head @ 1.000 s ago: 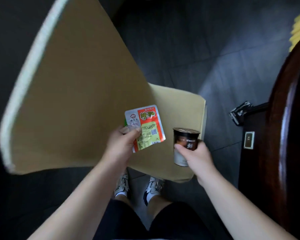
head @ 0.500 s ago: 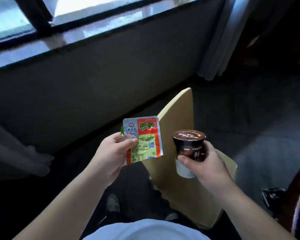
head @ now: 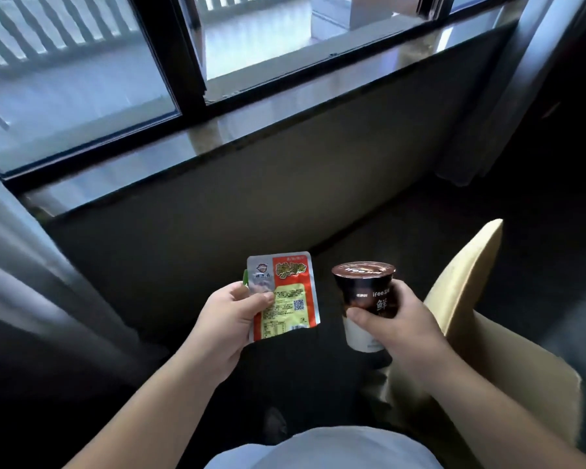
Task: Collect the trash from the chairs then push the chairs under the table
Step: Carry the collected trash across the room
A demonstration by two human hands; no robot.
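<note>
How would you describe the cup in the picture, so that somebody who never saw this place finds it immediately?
Start from the large window and come down to the person's two hands. The right hand grips a dark brown cup with a sealed brown lid and a white base, just left of the tan chair. Unlike the flat red and yellow snack packet in the left hand, it is round and upright.

red snack pkt (head: 283, 296), upright brown cup (head: 366, 299), tan chair (head: 471, 319)

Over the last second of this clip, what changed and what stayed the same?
The view swung up from the floor and tan upholstered chair toward the dark-framed window; the chair now sits at lower right. Nothing was let go: the left hand still pinches the red and silver snack packet, and the right hand still grips the brown lidded cup.
</note>
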